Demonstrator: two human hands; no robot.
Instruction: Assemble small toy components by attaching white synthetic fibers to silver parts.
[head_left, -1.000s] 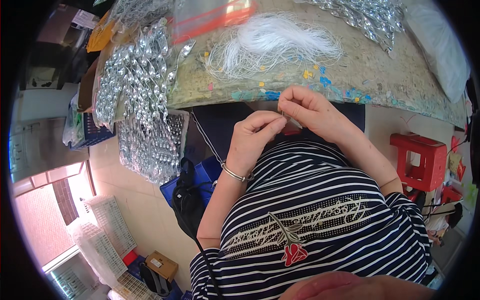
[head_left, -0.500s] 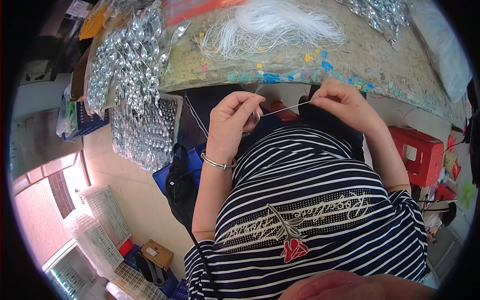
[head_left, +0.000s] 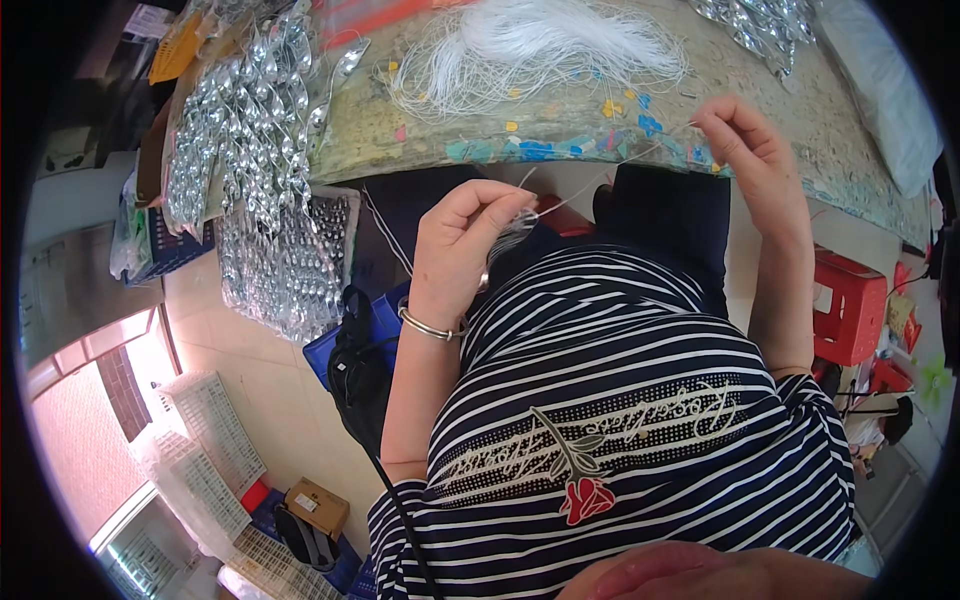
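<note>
Above my lap, my left hand (head_left: 462,240) is closed in a pinch. A white string (head_left: 573,202) passes through its fingertips, with a short end sticking up. Just below the fingers hangs a shiny silver piece (head_left: 515,232), partly hidden by them; its exact shape is hard to make out. My right hand (head_left: 752,160) is raised over the table's front edge to the right, its thumb and fingers pinched together. The string slants up toward those fingertips, and its last stretch is too thin to follow against the table.
A worn table (head_left: 370,130) curves across the top, with a loose bundle of white strings (head_left: 545,50) on it. Silver twisted strips (head_left: 255,130) hang over its left edge. A clear plastic bag (head_left: 880,100) lies at right, above a red stool (head_left: 848,305). White crates (head_left: 190,480) stand lower left.
My right hand has moved up and to the right, away from the left, and the string between them stretches longer. My left hand has hardly moved; more of the silver piece shows.
</note>
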